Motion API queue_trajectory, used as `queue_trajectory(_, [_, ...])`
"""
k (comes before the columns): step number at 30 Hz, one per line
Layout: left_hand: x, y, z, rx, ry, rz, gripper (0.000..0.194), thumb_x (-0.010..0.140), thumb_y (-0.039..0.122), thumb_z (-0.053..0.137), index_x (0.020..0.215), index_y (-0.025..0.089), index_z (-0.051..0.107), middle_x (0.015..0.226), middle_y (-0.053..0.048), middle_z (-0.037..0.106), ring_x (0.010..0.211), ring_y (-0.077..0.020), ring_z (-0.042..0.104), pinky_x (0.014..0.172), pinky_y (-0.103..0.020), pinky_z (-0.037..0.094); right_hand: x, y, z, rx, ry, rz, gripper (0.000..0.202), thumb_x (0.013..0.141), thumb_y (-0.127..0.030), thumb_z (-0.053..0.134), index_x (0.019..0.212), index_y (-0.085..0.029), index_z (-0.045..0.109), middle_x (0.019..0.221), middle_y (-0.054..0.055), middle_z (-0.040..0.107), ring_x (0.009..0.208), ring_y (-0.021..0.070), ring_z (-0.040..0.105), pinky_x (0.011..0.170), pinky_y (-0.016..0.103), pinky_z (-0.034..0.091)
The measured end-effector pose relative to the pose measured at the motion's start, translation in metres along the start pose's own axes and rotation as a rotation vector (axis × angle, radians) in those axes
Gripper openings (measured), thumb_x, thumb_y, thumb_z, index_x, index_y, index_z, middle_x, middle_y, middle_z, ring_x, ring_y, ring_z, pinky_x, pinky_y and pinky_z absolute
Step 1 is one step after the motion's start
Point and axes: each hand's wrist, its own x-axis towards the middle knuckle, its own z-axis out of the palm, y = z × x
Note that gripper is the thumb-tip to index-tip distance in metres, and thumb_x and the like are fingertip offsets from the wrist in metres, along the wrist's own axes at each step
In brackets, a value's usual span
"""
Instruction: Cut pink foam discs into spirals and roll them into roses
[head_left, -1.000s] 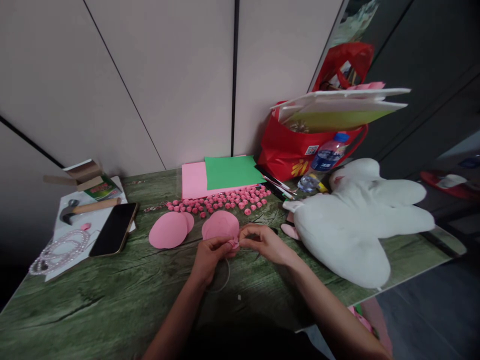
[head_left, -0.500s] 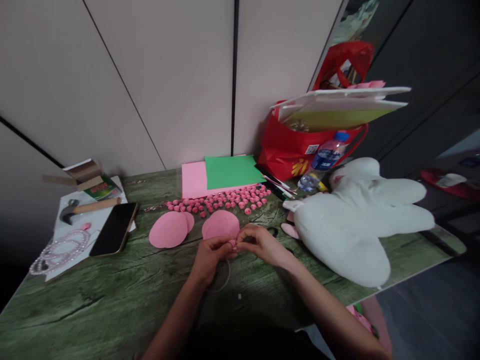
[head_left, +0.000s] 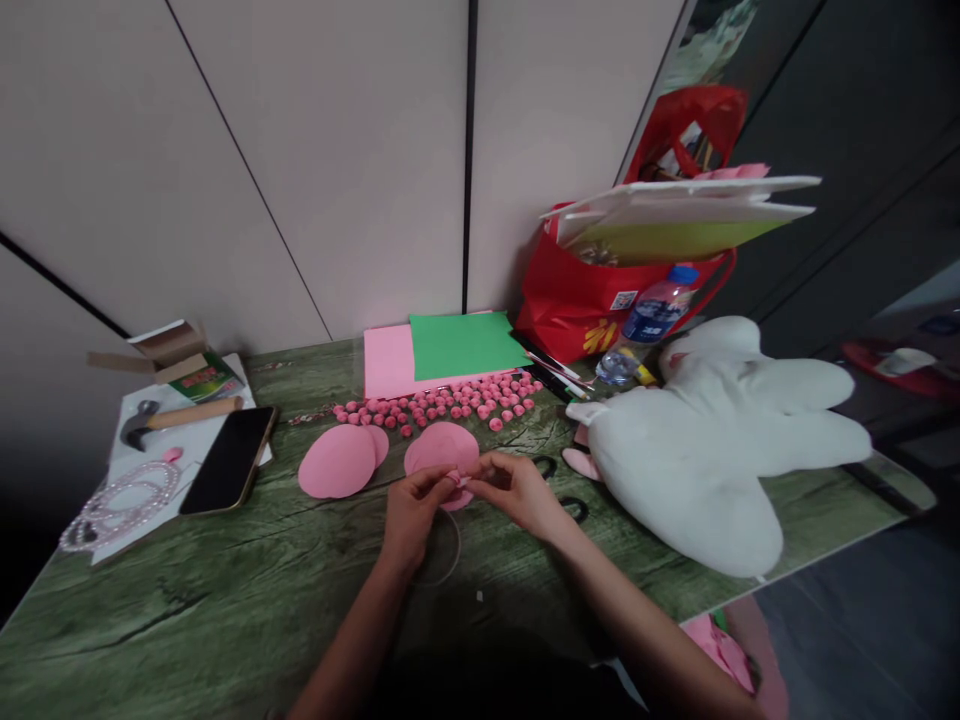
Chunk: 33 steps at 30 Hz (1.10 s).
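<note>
In the middle of the head view my left hand (head_left: pixel 411 512) is closed, its thumb and fingers pinching a small rolled piece of pink paper (head_left: pixel 454 478). From the other side my right hand (head_left: pixel 521 492) pinches the same piece with its fingertips. Just behind the fingers lie round pink paper discs (head_left: pixel 444 442), partly covered by my hands. A second pair of overlapping pink discs (head_left: pixel 337 462) rests further left. Many small pink paper rosebuds (head_left: pixel 450 398) lie in a band behind the discs. Beside my right wrist show the black scissor handles (head_left: pixel 574 510). Below my left hand is a thin pale ring outline (head_left: pixel 448 570).
Pink sheets (head_left: pixel 388 362) and a green sheet (head_left: pixel 469 345) lie at the back. On the right are a white plush toy (head_left: pixel 690 460), a water bottle (head_left: pixel 660 310) and a red bag (head_left: pixel 559 300). Left lie a phone (head_left: pixel 229 460), a hammer (head_left: pixel 187 414) and beads (head_left: pixel 142 500).
Both hands have shifted slightly away from me and left with the pink piece, now over the discs' front edge. More of the scissor handles shows beside my right wrist.
</note>
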Motion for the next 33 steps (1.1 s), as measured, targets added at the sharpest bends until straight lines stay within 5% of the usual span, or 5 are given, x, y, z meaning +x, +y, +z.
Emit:
queue_trajectory(12, [0.004, -0.002, -0.005, 0.089, 0.023, 0.060, 0.018, 0.058, 0.021, 0.072, 0.075, 0.015, 0.071, 0.067, -0.002, 0.070, 0.059, -0.0152, 0.062, 0.061, -0.025, 0.049, 0.016, 0.006, 0.005, 0.222, -0.112, 0.074, 0.024, 0.068, -0.037, 0.065, 0.072, -0.016, 0.056, 0.064, -0.001, 0.060, 0.056, 0.0104, 0.055, 0.053, 0.022, 0.044])
queue_trajectory(22, [0.011, -0.012, -0.012, 0.060, 0.074, 0.069, 0.021, 0.056, 0.022, 0.074, 0.076, 0.016, 0.072, 0.071, -0.003, 0.071, 0.066, -0.0146, 0.061, 0.067, -0.024, 0.046, 0.011, 0.011, 0.016, 0.220, 0.079, 0.086, 0.023, 0.065, -0.037, 0.067, 0.066, -0.016, 0.058, 0.057, -0.001, 0.058, 0.050, 0.0110, 0.053, 0.049, 0.022, 0.042])
queue_trajectory(33, [0.010, -0.005, -0.009, 0.266, 0.028, 0.128, 0.014, 0.060, 0.023, 0.070, 0.073, 0.018, 0.073, 0.073, -0.003, 0.071, 0.071, -0.0182, 0.062, 0.068, -0.026, 0.048, 0.010, 0.010, 0.015, 0.306, -0.020, 0.166, 0.027, 0.066, -0.043, 0.064, 0.070, -0.016, 0.066, 0.060, 0.000, 0.064, 0.050, 0.0123, 0.057, 0.051, 0.024, 0.046])
